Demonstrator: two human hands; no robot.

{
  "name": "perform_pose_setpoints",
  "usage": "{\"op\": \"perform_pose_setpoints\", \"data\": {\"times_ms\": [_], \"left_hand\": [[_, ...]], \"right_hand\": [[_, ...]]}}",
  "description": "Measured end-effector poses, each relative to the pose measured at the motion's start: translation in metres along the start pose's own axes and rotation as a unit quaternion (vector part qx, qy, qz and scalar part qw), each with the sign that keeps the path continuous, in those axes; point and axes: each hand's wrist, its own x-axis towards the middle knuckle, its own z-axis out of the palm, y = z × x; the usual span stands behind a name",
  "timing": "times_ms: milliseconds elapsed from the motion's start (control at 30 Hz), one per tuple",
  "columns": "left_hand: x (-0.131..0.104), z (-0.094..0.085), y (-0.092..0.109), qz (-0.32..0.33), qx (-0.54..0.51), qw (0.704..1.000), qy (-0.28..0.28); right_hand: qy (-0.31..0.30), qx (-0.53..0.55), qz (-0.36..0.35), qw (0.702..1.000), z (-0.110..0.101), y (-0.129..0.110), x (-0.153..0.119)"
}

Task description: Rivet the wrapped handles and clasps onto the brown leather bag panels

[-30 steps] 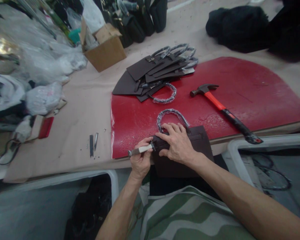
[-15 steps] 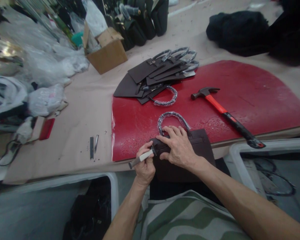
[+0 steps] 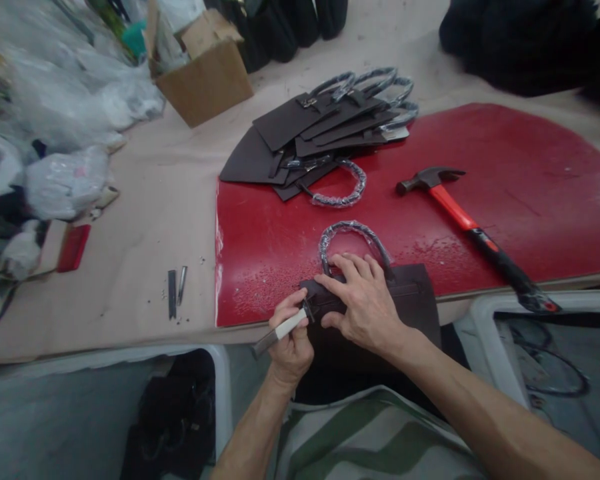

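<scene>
My left hand (image 3: 291, 347) is closed around a slim metal hand tool (image 3: 291, 322) with a white-wrapped middle. Its dark end meets the left edge of a dark brown handbag panel (image 3: 410, 293); the tip's exact shape is unclear. My right hand (image 3: 367, 303) grips the panel's top part, fingers over it and thumb apart below. A plastic-wrapped curved handle (image 3: 350, 225) rises from the panel onto a red board (image 3: 525, 193). Part of the panel hangs over the table's front edge. To the right, a claw hammer (image 3: 453, 208) with an orange and black handle lies on the board.
Behind my hands lies a pile of similar panels (image 3: 320, 130) with wrapped handles. Two small metal pieces (image 3: 177, 293) rest left of the board. A cardboard box (image 3: 207, 83) stands at the back. White-rimmed bins (image 3: 223, 393) flank me below the table edge.
The view has shifted a little, moving the board and hammer within the picture. Both hands keep nearly the same hold on the tool and panel.
</scene>
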Motion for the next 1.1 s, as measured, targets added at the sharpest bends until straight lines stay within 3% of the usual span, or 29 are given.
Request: {"op": "perform_pose_setpoints", "data": {"times_ms": [467, 867, 1100], "left_hand": [[0.006, -0.008, 0.000, -0.021, 0.003, 0.998, -0.054], [0.032, -0.008, 0.004, 0.030, 0.055, 0.992, -0.109], [0.031, -0.005, 0.008, 0.034, 0.079, 0.990, -0.112]], "right_hand": [[-0.004, 0.026, 0.015, 1.000, 0.002, 0.002, 0.002], [-0.003, 0.033, 0.013, 0.999, 0.002, 0.002, 0.001], [0.002, 0.035, 0.008, 0.999, 0.002, 0.002, 0.001]]}}
